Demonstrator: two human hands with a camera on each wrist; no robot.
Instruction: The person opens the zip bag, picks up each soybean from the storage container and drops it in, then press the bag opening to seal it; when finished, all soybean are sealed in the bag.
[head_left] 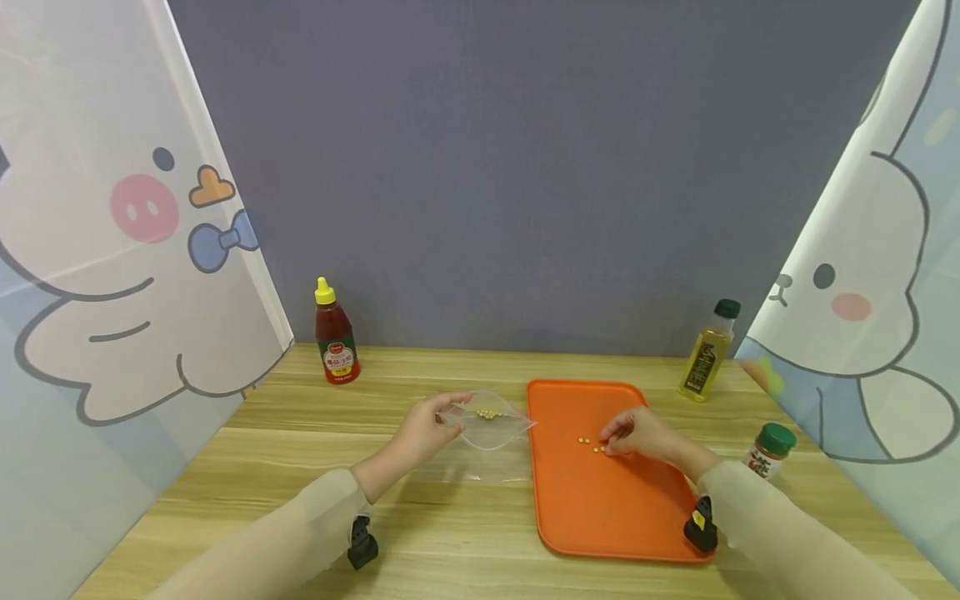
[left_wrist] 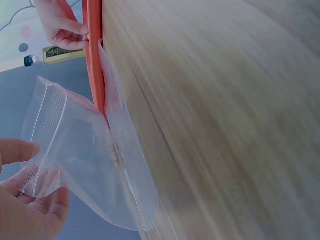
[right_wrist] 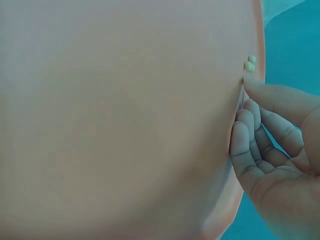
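Note:
My left hand grips the rim of a clear zip bag, thumb on one side and fingers on the other. In the left wrist view the bag's mouth gapes near the fingers, and a cluster of soybeans lies low inside it. Over an orange tray, my right hand pinches at a soybean, its thumb and forefinger tips low against the surface. The fingertips mostly hide that bean. A few loose soybeans lie on the tray just beyond the thumb.
A ketchup bottle with a yellow cap stands at the back left. At the back right is an oil bottle, and a green-lidded jar stands beside my right forearm. A grey partition rises behind the wooden table.

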